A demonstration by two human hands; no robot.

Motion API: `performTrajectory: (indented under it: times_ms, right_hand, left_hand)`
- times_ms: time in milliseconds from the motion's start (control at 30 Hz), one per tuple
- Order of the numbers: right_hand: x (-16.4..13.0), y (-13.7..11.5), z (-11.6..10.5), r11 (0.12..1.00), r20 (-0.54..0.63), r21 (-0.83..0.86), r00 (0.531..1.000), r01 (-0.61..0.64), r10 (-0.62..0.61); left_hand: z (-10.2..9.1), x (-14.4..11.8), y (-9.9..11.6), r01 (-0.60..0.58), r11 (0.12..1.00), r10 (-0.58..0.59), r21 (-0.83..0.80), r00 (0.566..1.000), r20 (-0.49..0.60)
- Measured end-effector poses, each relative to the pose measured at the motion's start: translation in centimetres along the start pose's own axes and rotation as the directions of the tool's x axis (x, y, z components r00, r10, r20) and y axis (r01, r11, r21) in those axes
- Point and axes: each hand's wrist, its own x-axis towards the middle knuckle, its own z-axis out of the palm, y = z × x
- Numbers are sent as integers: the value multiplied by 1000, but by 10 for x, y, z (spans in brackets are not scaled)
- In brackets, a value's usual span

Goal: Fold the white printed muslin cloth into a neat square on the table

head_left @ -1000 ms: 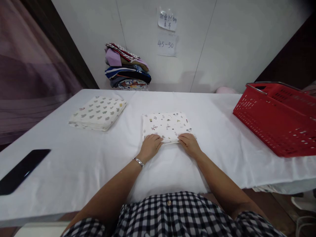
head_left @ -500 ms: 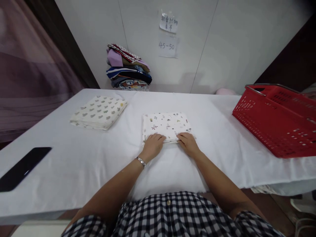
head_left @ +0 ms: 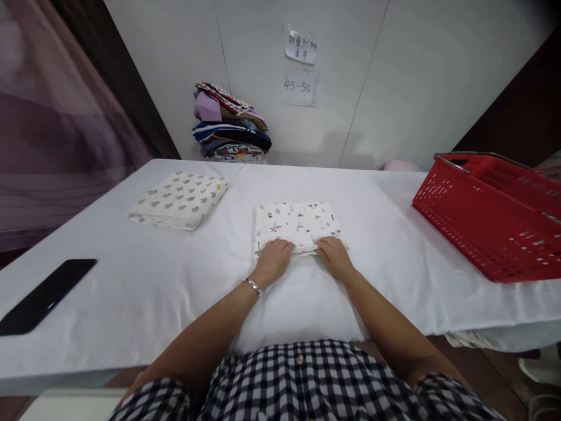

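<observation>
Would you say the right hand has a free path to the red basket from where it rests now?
Probably yes: only bare white tablecloth lies between the right hand and the red basket.

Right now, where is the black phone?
In the head view, the black phone lies at the table's near left edge, well left of the left hand.

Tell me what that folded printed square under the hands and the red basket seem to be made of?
The folded square looks like soft, matte cotton cloth: thin stacked layers show at its near edge, where the left hand and right hand rest. The red basket looks like hard moulded plastic, slightly glossy, with slotted walls and what seems a metal handle.
</observation>
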Motion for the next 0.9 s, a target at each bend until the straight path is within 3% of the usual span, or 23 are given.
performTrajectory:
  times_ms: [167,533,900]
  right_hand:
    - [-3,-1,-6,998,5,48,999,42,-42]
    - [-4,6,-1,997,11,47,998,66,-67]
    - [-18,17,-22,999,-42,20,999,-32,33]
  left_hand:
    - [-1,-5,-1,-23,997,21,-77,999,-31]
    - [2,-6,-5,-12,998,12,-70,1000,-12]
    - [-19,-50,-33,119,988,-131,-100,984,-123]
